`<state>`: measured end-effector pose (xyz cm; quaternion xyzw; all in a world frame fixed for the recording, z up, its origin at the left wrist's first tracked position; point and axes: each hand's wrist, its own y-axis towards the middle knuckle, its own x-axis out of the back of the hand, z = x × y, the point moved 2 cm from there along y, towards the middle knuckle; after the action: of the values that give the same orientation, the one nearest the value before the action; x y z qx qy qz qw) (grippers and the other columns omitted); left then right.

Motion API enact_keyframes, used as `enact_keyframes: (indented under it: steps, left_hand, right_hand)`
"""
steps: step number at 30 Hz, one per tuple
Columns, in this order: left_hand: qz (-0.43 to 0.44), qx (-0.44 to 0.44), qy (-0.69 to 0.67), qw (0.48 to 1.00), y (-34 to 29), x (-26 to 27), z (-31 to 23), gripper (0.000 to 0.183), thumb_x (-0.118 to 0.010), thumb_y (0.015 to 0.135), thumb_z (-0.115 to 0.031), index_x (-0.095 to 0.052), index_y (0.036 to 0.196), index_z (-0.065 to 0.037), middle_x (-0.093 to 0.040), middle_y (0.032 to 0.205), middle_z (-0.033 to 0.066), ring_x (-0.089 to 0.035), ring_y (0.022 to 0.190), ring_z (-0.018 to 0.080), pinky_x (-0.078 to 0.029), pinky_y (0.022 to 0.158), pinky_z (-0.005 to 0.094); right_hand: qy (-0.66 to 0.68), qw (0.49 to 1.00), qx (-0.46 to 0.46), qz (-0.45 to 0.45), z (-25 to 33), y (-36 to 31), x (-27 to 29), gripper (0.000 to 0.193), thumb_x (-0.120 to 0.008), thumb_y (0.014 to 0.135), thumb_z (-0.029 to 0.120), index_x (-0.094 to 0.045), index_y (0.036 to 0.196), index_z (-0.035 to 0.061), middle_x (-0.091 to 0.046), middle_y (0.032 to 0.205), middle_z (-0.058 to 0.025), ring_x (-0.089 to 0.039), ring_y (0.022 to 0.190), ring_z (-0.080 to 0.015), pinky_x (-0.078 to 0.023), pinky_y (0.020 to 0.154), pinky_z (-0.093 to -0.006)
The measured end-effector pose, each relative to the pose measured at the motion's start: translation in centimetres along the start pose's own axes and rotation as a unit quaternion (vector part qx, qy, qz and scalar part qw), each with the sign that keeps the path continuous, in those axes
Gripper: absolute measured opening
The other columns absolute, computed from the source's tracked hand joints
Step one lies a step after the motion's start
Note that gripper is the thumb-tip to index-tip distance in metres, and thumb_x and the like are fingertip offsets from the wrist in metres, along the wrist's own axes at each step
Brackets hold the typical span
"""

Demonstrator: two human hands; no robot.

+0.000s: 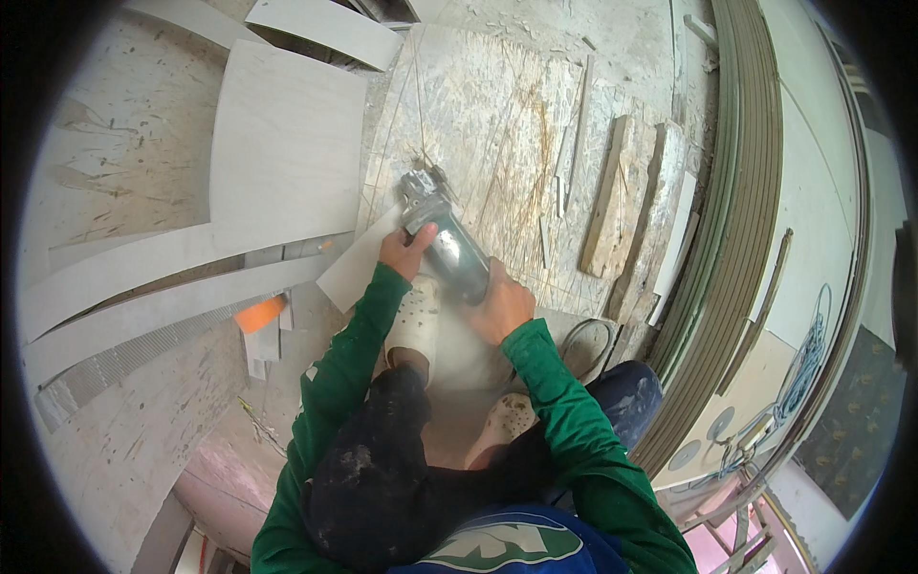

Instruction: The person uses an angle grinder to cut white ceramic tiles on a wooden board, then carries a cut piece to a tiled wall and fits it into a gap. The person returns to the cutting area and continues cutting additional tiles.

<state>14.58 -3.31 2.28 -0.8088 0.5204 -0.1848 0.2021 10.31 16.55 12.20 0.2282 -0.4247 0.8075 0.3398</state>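
Note:
An angle grinder (459, 256) with a dark, dusty body slants across the middle, its head (421, 187) pointing away from me over a scratched, pale board (478, 105). My left hand (406, 251) is closed around the front of the tool, thumb on top. Round its rear end my right hand (502, 304) is wrapped. A light tile piece (349, 273) lies partly under my left forearm and beside my pale clog (414, 320). The grinder's disc is hard to make out, and haze blurs the area below the tool.
Large pale tiles (287, 143) and long cut strips (163, 292) lie on the left. An orange-ended object (260, 314) sits near them. Two rough wood pieces (612, 201) rest on the right of the board. Farther right stand long stacked panels (746, 191) and a bluish cord coil (808, 354).

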Motion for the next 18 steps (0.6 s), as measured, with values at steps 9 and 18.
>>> enact_keyframes:
  steps: [9, 18]
  left_hand:
    - [-0.032, 0.018, -0.017, 0.999, 0.0, 0.2, 0.2, 0.055, -0.072, 0.096, -0.045, -0.07, 0.116, 0.007, -0.072, 0.104, 0.008, -0.063, 0.094, 0.015, -0.05, 0.086, 0.0312]
    - [-0.012, 0.035, 0.028, 0.999, 0.2, 0.3, 0.5, 0.06, -0.072, 0.095, -0.046, -0.067, 0.122, 0.007, -0.072, 0.112, 0.0104, -0.063, 0.099, 0.015, -0.049, 0.091, 0.0303]
  right_hand:
    - [-0.013, 0.999, -0.024, 0.029, 0.8, 0.6, 0.0, 0.06, -0.078, 0.078, 0.036, -0.05, 0.118, 0.0013, -0.072, 0.096, -0.026, -0.071, 0.087, -0.0446, -0.055, 0.077, -0.0533]
    - [-0.015, 0.999, -0.016, 0.033, 0.3, 0.7, -0.1, 0.064, -0.079, 0.078, 0.039, -0.05, 0.12, 0.0004, -0.072, 0.094, -0.0266, -0.071, 0.087, -0.0447, -0.056, 0.077, -0.0521]
